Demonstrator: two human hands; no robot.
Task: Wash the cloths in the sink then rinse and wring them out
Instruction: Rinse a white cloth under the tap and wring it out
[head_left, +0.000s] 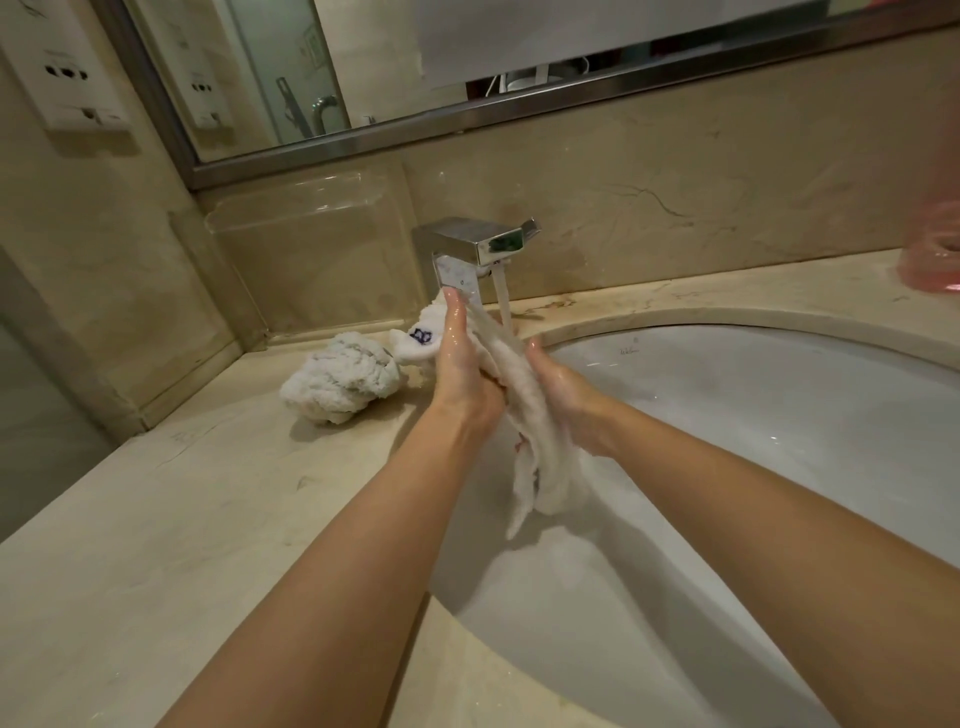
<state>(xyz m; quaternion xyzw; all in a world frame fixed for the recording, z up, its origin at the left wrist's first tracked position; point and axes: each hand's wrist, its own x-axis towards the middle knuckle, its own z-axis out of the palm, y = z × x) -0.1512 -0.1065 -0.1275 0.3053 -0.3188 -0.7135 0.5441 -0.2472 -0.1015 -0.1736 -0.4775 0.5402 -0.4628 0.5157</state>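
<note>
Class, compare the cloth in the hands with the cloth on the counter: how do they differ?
The held cloth hangs long over the sink; the counter cloth sits balled up. The held cloth is pressed between both hands; the counter cloth lies untouched. Both are white.

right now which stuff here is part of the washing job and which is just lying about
Part of the job:
- white cloth pressed between left hand and right hand
- running tap
- sink
- balled-up cloth on the counter
- small cloth with blue mark beside it

Just lying about:
- pink object at the right edge
- wall sockets
- mirror
</note>
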